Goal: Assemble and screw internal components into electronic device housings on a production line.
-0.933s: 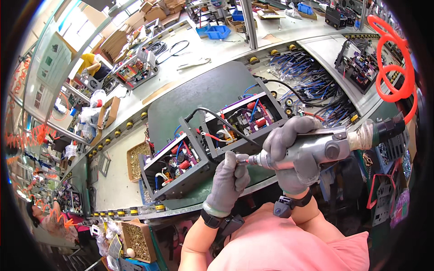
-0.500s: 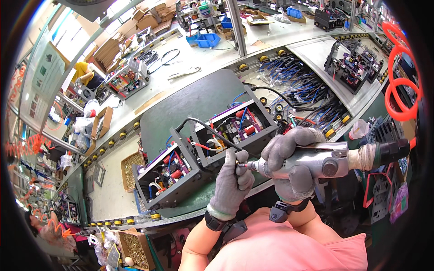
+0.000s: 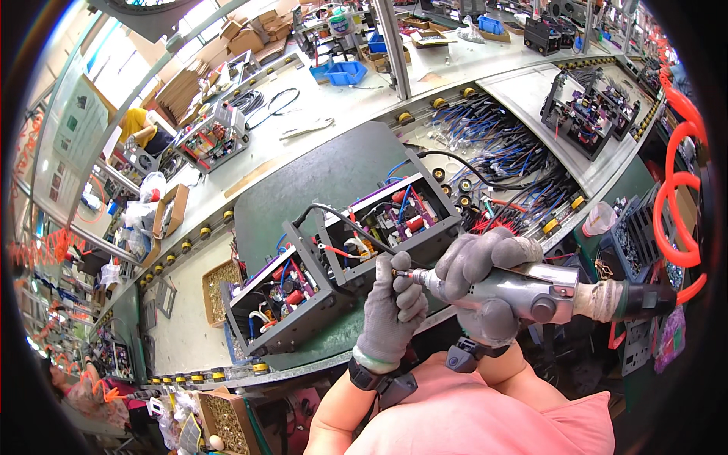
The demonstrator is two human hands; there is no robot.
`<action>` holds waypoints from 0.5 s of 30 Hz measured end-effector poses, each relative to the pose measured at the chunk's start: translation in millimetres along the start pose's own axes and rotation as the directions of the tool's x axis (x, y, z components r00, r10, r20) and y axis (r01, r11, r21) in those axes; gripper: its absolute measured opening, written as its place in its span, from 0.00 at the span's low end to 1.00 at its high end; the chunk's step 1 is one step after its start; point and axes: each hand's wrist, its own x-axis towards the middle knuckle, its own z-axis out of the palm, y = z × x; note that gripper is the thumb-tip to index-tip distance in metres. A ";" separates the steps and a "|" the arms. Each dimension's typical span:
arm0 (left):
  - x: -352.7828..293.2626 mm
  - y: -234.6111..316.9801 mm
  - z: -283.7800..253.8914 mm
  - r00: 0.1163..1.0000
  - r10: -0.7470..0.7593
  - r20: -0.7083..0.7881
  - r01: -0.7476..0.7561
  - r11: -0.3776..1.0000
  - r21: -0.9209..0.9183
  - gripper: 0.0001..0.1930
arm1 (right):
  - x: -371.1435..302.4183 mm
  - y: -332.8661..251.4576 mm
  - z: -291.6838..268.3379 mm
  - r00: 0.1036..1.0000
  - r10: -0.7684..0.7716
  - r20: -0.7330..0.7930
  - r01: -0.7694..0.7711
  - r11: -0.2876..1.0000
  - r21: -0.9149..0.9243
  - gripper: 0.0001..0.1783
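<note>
My right hand (image 3: 485,277) is wrapped round a silver air screwdriver (image 3: 527,292), held nearly level with its bit (image 3: 417,274) pointing left. At the bit's tip my left hand (image 3: 388,322) pinches a small brass-coloured screw, mostly hidden by the fingertips. Both hands wear grey gloves. Just beyond them, two open dark-grey metal housings stand side by side: the left housing (image 3: 318,318) and the right housing (image 3: 428,236). Circuit parts and coloured wires fill both. A black cable (image 3: 345,220) arches over them and runs down behind my left fingertips.
Under the housings lies a dark green board (image 3: 303,178) on the roller line. Black and blue cables (image 3: 493,136) are heaped at the right, near another open unit (image 3: 588,114). A box of small screws (image 3: 220,292) sits left. An orange coiled hose (image 3: 667,205) hangs at far right.
The screwdriver and my right hand have shifted slightly left and down, its back end dipping. My left hand stays at the bit tip. The orange hose has swung right and lower.
</note>
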 end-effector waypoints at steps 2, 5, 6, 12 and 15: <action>-2.0 -0.7 1.5 0.998 0.013 -0.058 -0.009 0.998 0.066 0.18 | 8.9 2.9 -6.7 0.996 -0.004 0.084 0.001 1.000 0.031 0.33; -8.4 -4.2 7.3 0.990 0.099 -0.101 -0.080 0.981 0.178 0.18 | 7.2 -1.0 -7.5 0.998 0.009 0.068 -0.011 1.000 0.028 0.31; -10.3 -4.4 5.9 0.979 0.184 -0.093 -0.160 0.962 0.220 0.19 | 5.7 -0.6 -1.6 0.999 0.033 -0.032 -0.033 0.999 0.010 0.30; -0.8 -15.6 12.6 0.938 0.262 -0.228 -0.184 0.932 0.313 0.30 | 0.8 -4.2 26.1 0.832 -0.010 -0.555 -0.135 0.966 -0.221 0.30; 2.4 0.5 3.3 0.997 -0.077 0.017 0.068 0.949 0.307 0.29 | 8.6 -11.9 15.4 0.857 0.014 -0.516 -0.156 0.960 -0.234 0.29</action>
